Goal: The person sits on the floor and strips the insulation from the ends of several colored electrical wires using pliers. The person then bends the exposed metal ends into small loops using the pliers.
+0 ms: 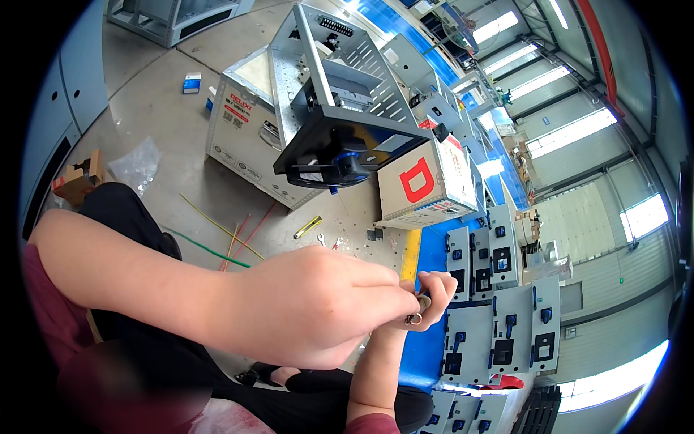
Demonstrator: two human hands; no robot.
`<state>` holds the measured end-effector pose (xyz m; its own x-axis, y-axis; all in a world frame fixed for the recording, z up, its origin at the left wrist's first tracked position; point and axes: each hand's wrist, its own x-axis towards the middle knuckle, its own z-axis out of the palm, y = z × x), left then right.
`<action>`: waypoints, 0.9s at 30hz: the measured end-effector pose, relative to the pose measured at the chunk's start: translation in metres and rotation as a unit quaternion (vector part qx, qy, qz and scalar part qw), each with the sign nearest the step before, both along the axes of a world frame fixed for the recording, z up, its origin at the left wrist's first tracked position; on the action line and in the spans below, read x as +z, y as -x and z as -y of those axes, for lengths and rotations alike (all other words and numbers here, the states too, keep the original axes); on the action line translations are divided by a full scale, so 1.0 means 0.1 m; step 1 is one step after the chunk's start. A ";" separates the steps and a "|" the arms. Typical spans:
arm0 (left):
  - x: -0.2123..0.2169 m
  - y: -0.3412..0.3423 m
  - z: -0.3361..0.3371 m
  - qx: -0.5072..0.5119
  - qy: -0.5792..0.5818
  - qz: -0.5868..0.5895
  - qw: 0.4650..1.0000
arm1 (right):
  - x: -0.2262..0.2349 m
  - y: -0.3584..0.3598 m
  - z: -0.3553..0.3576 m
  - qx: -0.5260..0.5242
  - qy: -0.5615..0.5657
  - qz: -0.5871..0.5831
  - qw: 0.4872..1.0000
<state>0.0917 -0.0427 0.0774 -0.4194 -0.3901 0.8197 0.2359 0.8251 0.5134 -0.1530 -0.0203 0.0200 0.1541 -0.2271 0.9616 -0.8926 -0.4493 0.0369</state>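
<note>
My left hand (325,307) reaches across from the left, its fingers curled down and pinched against my right hand. My right hand (439,293) is closed around a small metal piece with a round, shiny end (414,318). Its kind is too small to tell, and the fingers hide the rest of it. My left fingertips meet at the same piece. Beyond my hands, a grey metal drawer unit (314,69) with slotted sides rests on boxes. Its black front panel (390,148) carries a dark rotary handle (345,168) and faces me.
A white carton (246,137) and another with a red mark (434,177) support the unit. On the floor lie a yellow utility knife (308,227), small wrenches (322,239), a green wire (210,249) and a plastic bag (136,166). Several grey drawer units (466,325) stand at the right.
</note>
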 end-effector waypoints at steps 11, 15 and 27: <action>0.03 0.03 0.19 -0.006 -0.106 0.007 0.994 | 0.10 -0.06 0.09 0.096 -0.219 0.101 0.966; 0.08 0.03 0.18 -0.058 -0.259 0.000 0.964 | 0.03 0.06 0.09 0.271 -0.421 0.184 0.846; 0.06 -0.03 0.24 -0.073 -0.187 0.047 0.978 | 0.36 0.32 -0.09 0.357 -0.660 0.156 0.643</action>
<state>0.0947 -0.0666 0.0831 -0.5607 -0.5856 0.5854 0.2744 0.5356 0.7986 -0.1854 -0.0111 0.0564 0.5183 -0.8551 0.0135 -0.3142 -0.2051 -0.9269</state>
